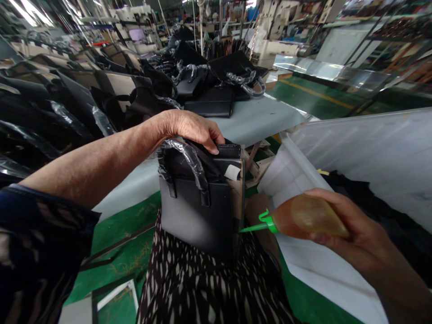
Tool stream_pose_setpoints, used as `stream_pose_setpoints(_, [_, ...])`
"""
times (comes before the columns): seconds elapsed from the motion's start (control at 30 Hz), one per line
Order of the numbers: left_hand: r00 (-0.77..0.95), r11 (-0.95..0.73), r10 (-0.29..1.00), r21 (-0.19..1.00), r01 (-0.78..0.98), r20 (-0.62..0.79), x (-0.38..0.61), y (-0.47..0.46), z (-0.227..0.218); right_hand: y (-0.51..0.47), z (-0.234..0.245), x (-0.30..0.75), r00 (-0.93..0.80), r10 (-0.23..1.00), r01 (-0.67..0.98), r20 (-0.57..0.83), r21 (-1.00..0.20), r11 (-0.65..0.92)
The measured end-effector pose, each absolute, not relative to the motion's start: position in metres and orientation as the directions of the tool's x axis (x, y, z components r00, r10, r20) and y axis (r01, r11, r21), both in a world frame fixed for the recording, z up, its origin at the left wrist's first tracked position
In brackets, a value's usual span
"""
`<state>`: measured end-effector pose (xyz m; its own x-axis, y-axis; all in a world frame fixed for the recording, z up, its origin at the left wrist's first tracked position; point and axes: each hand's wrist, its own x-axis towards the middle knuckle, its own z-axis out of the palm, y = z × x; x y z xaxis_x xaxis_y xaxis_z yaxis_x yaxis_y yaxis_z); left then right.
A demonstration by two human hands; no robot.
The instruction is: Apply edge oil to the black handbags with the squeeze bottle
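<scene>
A black handbag (199,216) rests upright on my lap, its handles (189,157) wrapped in clear plastic. My left hand (199,130) grips the bag's top edge, thumb and fingers closed on it. At the bag's right end the side is open, showing a tan lining edge and a small white patch (232,172). My right hand (354,229) is wrapped round a squeeze bottle (307,216) of amber liquid, tilted to the left. Its thin green nozzle (254,227) points at the lower right edge of the bag; whether the tip touches cannot be told.
A grey-topped table (256,117) ahead carries several black bags (209,101). More bags with wrapped handles stand in rows at left (77,99). To my right is a large white bin (303,157) with black material (351,193) inside. A metal frame lies on the green floor (128,252).
</scene>
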<state>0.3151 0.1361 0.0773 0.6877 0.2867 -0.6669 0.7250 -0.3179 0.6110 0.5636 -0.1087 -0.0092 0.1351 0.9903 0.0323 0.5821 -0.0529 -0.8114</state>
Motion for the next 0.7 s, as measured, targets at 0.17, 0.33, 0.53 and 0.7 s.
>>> stream_pose_setpoints(0.17, [0.693,-0.328,0.296,0.611,0.72,-0.657,0.315,0.133,0.08,-0.109,-0.013,0.564,0.166,0.986,0.56,0.026,-0.825,-0.073])
stream_pose_setpoints(0.33, [0.697,-0.342,0.307,0.608,0.716,-0.648,0.315,0.131,0.083,-0.111,-0.017,0.57,0.158,0.985,0.565,0.065,-0.825,-0.036])
stream_pose_setpoints(0.53, [0.698,-0.353,0.304,0.604,0.715,-0.648,0.317,0.129,0.086,-0.113,-0.016,0.567,0.191,0.98,0.551,0.051,-0.832,-0.064])
stream_pose_setpoints(0.7, [0.697,-0.386,0.328,0.582,0.715,-0.638,0.317,0.127,0.087,-0.117,-0.014,0.559,0.198,0.98,0.533,0.005,-0.84,-0.104])
